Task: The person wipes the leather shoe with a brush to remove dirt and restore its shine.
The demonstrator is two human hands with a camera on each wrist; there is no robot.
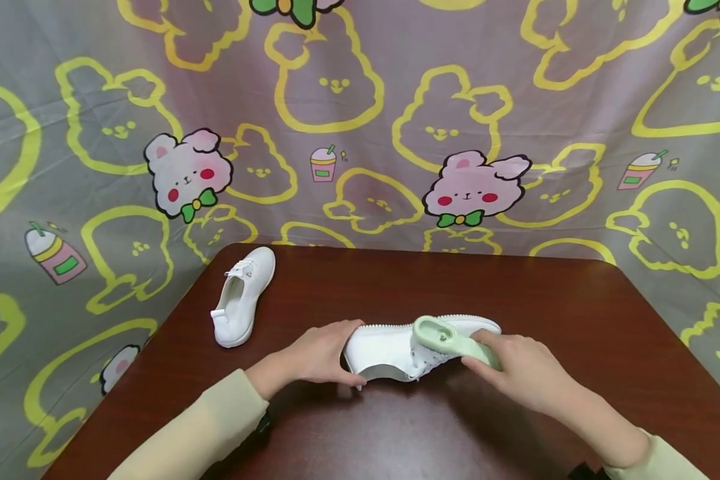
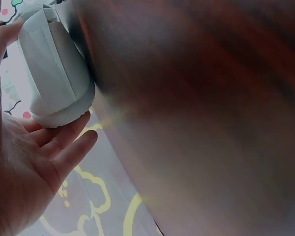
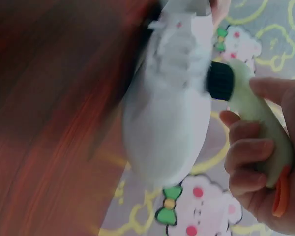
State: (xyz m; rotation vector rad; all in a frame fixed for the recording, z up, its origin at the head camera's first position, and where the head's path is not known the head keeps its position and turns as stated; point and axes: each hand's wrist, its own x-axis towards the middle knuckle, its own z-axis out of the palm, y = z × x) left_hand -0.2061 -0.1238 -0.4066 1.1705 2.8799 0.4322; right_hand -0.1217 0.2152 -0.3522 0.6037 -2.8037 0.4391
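A white lace-up shoe (image 1: 379,347) lies on its side on the table, its sole facing away from me and its opening toward me. My left hand (image 1: 319,353) holds it at the heel, thumb on the near side and fingers round the sole side, as the left wrist view also shows the heel (image 2: 56,73). My right hand (image 1: 525,375) grips the handle of a light green brush (image 1: 435,335). In the right wrist view its dark bristles (image 3: 221,80) meet the side of the shoe near the laces. An orange loop (image 3: 281,191) hangs from the handle's end.
Another white shoe (image 1: 240,300) stands upright at the table's back left, toe pointing away. The dark reddish-brown table (image 1: 360,440) has rounded far corners. A grey cloth (image 1: 360,153) with yellow outlines and cartoon rabbits hangs behind and at both sides.
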